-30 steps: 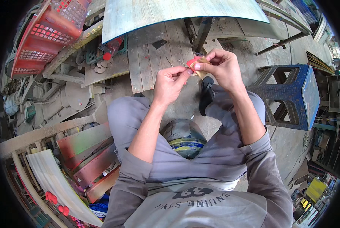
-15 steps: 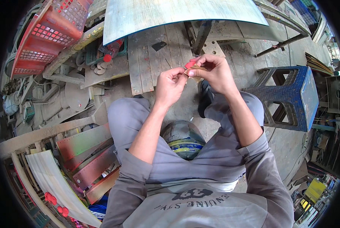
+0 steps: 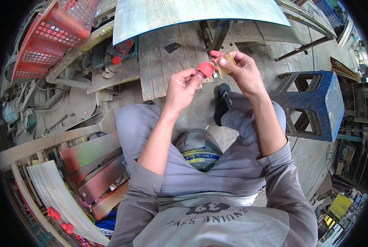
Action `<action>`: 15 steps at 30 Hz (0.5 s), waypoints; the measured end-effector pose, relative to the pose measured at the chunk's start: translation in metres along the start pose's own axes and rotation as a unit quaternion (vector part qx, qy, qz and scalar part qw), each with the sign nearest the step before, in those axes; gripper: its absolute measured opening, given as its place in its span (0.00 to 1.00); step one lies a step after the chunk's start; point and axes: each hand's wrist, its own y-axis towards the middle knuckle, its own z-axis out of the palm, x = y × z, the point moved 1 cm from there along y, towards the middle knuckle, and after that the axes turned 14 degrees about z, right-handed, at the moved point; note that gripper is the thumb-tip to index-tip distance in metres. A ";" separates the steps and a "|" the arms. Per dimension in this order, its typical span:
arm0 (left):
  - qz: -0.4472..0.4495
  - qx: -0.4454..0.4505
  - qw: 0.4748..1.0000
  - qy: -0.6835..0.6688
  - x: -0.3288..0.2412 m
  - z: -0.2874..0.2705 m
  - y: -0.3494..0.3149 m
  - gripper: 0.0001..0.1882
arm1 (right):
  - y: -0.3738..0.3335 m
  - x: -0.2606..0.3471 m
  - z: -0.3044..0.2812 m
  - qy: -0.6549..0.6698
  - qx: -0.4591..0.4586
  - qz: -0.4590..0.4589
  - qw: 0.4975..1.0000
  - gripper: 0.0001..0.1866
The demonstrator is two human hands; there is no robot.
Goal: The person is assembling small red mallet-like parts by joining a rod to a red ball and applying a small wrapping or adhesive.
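Note:
My left hand [image 3: 180, 89] pinches a small red rounded piece [image 3: 206, 69] between thumb and fingers, its domed side up. Close by on the right, my right hand [image 3: 245, 73] grips a folded tan sheet [image 3: 225, 66] that looks like sandpaper. At the tips of the right fingers shows a bit of red [image 3: 217, 53]; I cannot tell whether it is a covering on a finger or another piece. The red piece and the sheet are slightly apart. Both hands are raised in front of my knees.
A pale curved board [image 3: 200, 14] lies ahead above a plank bench [image 3: 153, 78]. Red perforated crates [image 3: 60, 37] stand far left, a blue plastic stool [image 3: 315, 105] at right. Between my legs is a dark rounded seat [image 3: 198, 144]. More red pieces [image 3: 68, 227] rest on a board at lower left.
My hands have drawn apart. The right hand moved right with the tan sheet, off the red piece, which now shows more fully in the left fingers. My right foot shows more.

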 end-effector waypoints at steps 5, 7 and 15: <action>0.028 0.025 0.998 0.043 0.006 0.002 0.001 0.08 | -0.008 -0.006 0.019 -0.171 -0.017 -0.054 0.984 0.08; 0.044 0.022 0.998 0.042 0.004 0.003 0.002 0.08 | -0.008 0.003 0.021 -0.181 -0.041 -0.045 0.982 0.08; -0.012 0.045 0.997 -0.067 -0.014 0.004 -0.001 0.08 | -0.002 0.010 0.002 -0.027 -0.051 0.007 0.998 0.06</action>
